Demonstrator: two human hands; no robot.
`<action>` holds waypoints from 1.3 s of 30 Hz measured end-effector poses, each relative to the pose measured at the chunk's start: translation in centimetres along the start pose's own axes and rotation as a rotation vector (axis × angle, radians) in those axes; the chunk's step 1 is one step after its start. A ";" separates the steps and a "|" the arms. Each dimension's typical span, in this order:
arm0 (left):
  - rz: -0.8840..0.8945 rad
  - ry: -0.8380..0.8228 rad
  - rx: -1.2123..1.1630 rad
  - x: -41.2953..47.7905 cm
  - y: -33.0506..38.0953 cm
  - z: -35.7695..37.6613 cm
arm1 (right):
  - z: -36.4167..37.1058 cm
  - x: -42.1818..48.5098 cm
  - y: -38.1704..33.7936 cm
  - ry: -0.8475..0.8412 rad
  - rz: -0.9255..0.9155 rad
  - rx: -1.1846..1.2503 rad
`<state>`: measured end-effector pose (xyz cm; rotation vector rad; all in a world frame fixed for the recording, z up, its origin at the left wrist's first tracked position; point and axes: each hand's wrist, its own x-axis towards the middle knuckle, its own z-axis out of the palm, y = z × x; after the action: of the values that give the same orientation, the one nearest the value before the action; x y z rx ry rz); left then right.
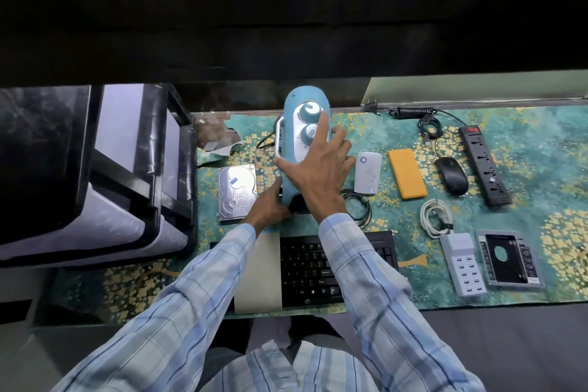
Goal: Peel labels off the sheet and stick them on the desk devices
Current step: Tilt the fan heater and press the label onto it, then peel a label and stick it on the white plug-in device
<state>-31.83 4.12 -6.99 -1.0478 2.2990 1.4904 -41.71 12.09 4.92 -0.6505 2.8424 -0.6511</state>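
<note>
A light-blue device with two round knobs (294, 124) stands on the desk mat, leaning away from me. My left hand (269, 205) grips its dark lower end. My right hand (318, 169) lies spread over its front, index finger stretched up between the two knobs, thumb on the left side. A hard drive (237, 192) to the left carries a small blue label. The label sheet (259, 270) lies over the left part of the black keyboard (318, 267), partly hidden by my forearms.
To the right lie a white plug-in device (368, 172), a yellow power bank (407, 173), a black mouse (451, 175), a power strip (485, 164), a coiled white cable (435, 221), a white USB charger (463, 264) and a drive caddy (509, 259). Black stacked trays (95, 169) stand at the left.
</note>
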 end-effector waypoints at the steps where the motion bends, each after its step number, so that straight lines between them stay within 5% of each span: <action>1: -0.001 0.011 0.012 0.0 -0.1 0.0 | 0.1 0.0 0.0 0.003 -0.003 0.005; 15: -0.085 0.265 0.045 -4.7 -3.8 -1.1 | 1.4 -3.9 3.9 0.022 -0.009 0.386; 21: -0.195 0.439 0.126 -7.9 -8.4 -1.6 | 5.0 -11.0 6.9 -0.150 0.217 0.464; 27: -0.267 0.395 0.197 -8.7 -9.8 -0.6 | 9.1 -13.8 7.1 -0.395 0.153 0.351; 39: -0.154 0.389 -0.367 -8.3 -10.0 -0.6 | 11.3 -12.3 6.2 -0.432 0.157 0.503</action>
<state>-19.13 5.00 -9.54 -1.7063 2.1500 1.8191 -30.38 18.32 -7.36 -0.4125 2.1847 -1.0047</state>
